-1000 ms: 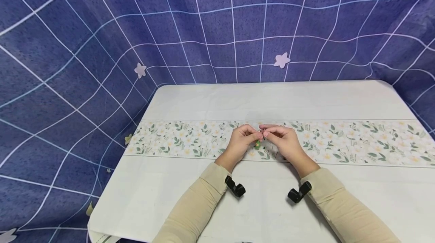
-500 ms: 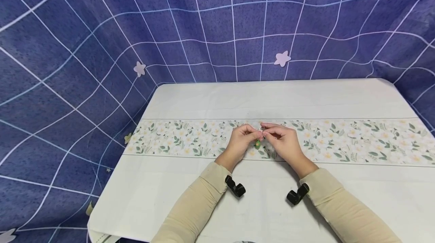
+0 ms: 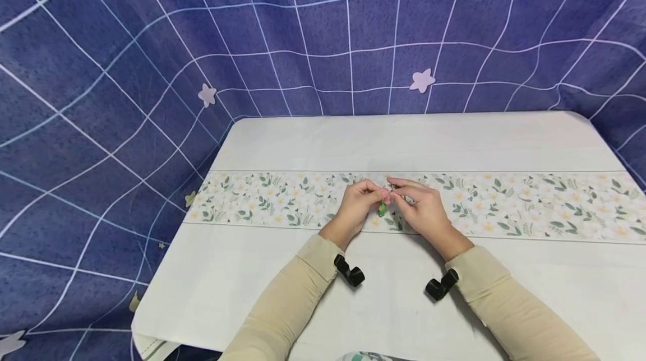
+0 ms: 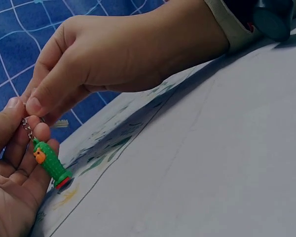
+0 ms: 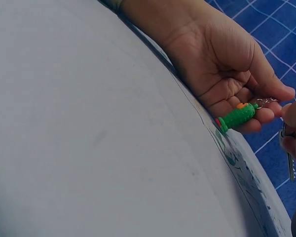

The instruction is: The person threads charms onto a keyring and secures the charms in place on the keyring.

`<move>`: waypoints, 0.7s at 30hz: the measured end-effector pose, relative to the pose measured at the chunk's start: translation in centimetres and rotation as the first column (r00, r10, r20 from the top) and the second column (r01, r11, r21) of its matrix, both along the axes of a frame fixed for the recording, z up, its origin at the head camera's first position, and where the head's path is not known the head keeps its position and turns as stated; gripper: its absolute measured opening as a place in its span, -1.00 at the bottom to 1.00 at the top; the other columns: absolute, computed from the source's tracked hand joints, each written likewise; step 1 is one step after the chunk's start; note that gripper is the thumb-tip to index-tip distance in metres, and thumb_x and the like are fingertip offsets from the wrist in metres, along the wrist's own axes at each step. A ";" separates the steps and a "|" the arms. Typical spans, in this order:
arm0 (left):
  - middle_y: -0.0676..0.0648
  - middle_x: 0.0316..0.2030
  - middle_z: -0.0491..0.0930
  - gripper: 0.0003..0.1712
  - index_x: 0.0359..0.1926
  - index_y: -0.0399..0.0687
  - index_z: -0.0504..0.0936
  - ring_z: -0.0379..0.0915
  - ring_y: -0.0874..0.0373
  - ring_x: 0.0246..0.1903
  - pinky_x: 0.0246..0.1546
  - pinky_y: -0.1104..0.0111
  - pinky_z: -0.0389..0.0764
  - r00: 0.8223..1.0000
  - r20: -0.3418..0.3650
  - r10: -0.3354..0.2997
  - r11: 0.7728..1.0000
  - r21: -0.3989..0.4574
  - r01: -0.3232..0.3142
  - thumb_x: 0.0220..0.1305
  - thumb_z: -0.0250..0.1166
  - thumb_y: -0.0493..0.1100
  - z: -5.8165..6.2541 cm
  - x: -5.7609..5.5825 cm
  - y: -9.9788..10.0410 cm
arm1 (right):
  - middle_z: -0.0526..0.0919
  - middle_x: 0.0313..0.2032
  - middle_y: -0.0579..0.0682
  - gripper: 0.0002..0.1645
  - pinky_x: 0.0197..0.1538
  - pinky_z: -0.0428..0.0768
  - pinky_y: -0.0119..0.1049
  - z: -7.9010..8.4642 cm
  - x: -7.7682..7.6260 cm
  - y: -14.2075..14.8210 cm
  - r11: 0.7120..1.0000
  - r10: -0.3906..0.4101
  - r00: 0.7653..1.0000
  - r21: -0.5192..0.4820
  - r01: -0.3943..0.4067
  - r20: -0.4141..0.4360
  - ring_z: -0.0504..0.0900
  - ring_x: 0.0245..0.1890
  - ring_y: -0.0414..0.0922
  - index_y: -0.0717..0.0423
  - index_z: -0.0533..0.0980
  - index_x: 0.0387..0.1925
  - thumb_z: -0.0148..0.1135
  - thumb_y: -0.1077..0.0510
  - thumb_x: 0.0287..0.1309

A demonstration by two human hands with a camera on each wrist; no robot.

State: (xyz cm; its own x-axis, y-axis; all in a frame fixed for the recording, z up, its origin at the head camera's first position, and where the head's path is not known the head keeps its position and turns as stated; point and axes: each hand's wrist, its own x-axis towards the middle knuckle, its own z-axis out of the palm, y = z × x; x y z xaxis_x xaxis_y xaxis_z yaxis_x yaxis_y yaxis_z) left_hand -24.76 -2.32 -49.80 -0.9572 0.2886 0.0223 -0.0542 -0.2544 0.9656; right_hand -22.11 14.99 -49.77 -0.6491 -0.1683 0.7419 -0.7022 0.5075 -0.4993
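Both hands meet over the floral strip in the middle of the table. My left hand [image 3: 355, 208] pinches the short metal chain [image 4: 27, 127] of a green cactus keychain [image 4: 51, 162] with an orange flower and a red base. The charm hangs in front of the left fingers, and in the head view it dangles below the fingertips. My right hand [image 3: 425, 209] pinches at the chain's upper end, its thumb and finger close against the left fingertips. A silver key [image 5: 291, 165] hangs down by the right fingers. The fingertips hide the joint between chain and key.
A white tablecloth [image 3: 282, 145] with a floral strip [image 3: 267, 198] covers the table. Dark blue gridded curtain [image 3: 323, 30] with stars hangs behind and at the left. A patterned object [image 3: 368, 356] shows at the bottom edge. Black wrist cameras [image 3: 442, 286] sit at both cuffs.
The head view has tilted down slightly, so more of the patterned object shows at the bottom edge. Both hands stay together, with small finger movements at the chain.
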 end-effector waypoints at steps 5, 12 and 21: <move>0.02 -0.53 0.67 -0.72 -0.52 -0.09 0.57 0.63 0.24 -0.48 -0.32 0.45 0.65 1.000 0.024 0.001 1.000 -0.007 -0.001 0.33 0.31 -0.42 0.2 0.0 0.0 | 0.75 -0.03 0.14 -0.87 -0.16 0.65 -0.21 0.1 0.1 0.0 0.999 -0.006 1.000 0.037 0.006 -0.003 0.74 -0.05 0.10 0.26 0.71 -0.34 0.48 0.43 0.03; 0.02 -0.49 0.66 -0.73 -0.48 -0.09 0.58 0.63 0.23 -0.45 -0.32 0.46 0.64 0.999 -0.004 -0.034 0.999 0.000 0.034 0.36 0.28 -0.41 0.2 0.0 -0.2 | 0.74 -0.01 0.11 -0.88 -0.04 0.64 -0.24 -0.1 0.0 0.2 1.000 -0.002 0.999 0.009 0.001 0.041 0.74 -0.03 0.08 0.21 0.72 -0.34 0.47 0.41 0.06; 0.02 -0.44 0.67 -0.76 -0.45 -0.06 0.61 0.64 0.24 -0.42 -0.28 0.44 0.66 0.999 0.005 -0.036 0.999 0.017 0.036 0.37 0.28 -0.39 0.0 -0.1 -0.4 | 0.73 0.01 0.12 -0.79 0.05 0.62 -0.17 -0.3 -0.3 0.4 0.999 0.017 0.999 0.032 -0.018 0.033 0.72 0.00 0.10 0.19 0.69 -0.23 0.49 0.38 0.06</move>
State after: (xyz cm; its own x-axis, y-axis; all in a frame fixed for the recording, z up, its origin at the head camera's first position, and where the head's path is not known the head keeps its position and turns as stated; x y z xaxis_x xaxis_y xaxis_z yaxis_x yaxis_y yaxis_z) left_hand -24.91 -2.68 -49.75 -0.9464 0.3223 0.0224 -0.0687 -0.2683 0.9609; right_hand -22.37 15.44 -50.09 -0.6698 -0.2035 0.7141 -0.6946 0.5118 -0.5056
